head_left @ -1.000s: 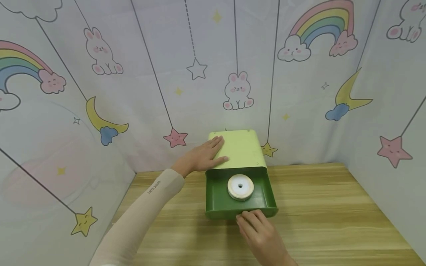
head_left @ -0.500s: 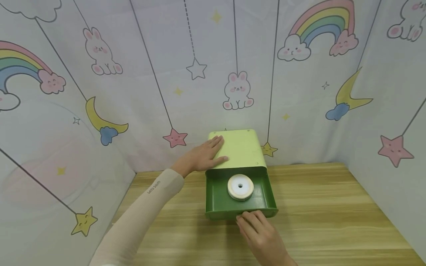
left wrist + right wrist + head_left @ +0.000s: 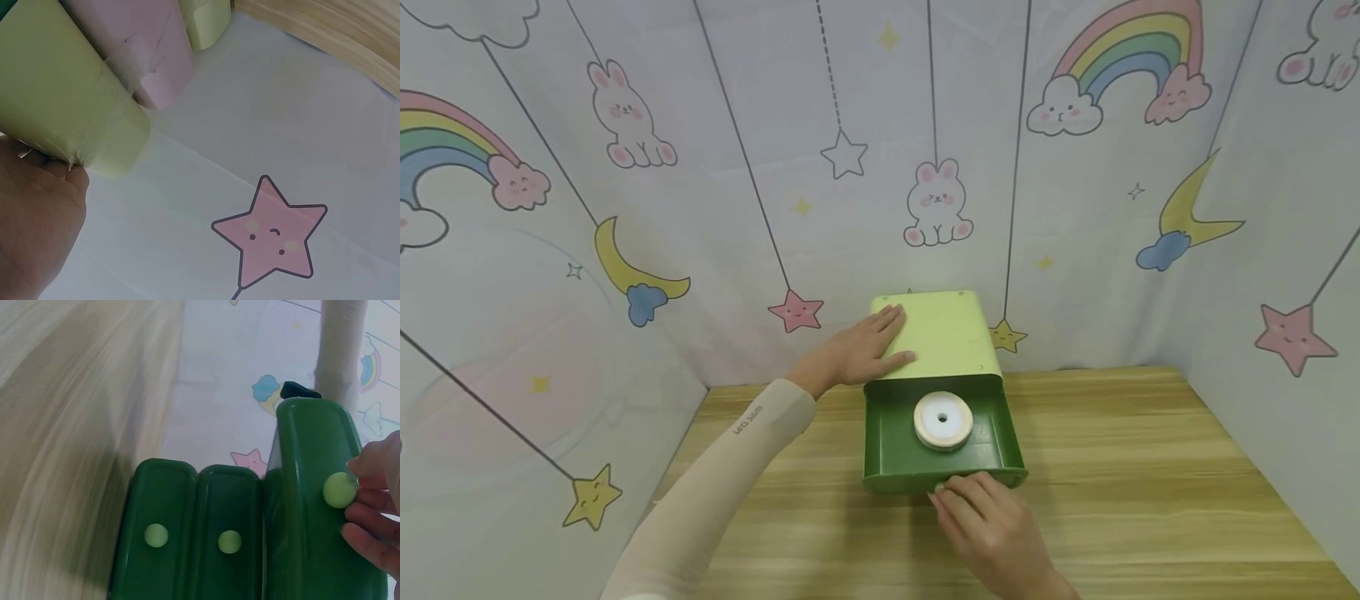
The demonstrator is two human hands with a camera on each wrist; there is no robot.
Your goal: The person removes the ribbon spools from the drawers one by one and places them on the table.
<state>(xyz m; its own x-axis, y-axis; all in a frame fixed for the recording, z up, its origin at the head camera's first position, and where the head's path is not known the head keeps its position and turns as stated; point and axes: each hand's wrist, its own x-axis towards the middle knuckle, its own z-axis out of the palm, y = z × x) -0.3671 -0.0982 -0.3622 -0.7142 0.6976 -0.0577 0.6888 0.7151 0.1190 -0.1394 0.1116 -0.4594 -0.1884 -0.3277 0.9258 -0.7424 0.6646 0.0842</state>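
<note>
My left hand lies flat on the pale yellow-green top of a small drawer cabinet, fingers spread. In the left wrist view its fingers bend over the cabinet's edge. The green top drawer is pulled out. A white spool, broad and round with a hole in the middle, lies flat inside it. My right hand is at the drawer front, fingers loosely bent. In the right wrist view the fingertips are right beside the round light-green knob, which shows whole.
Two lower green drawers are pushed in, each with a light-green knob. A pink cabinet section sits below the top one. The cabinet stands on a wood-grain table against a printed cloth wall.
My right hand has shifted slightly right, and a bit of the knob now shows beside its fingertips. The left hand, drawer and spool have stayed in place.
</note>
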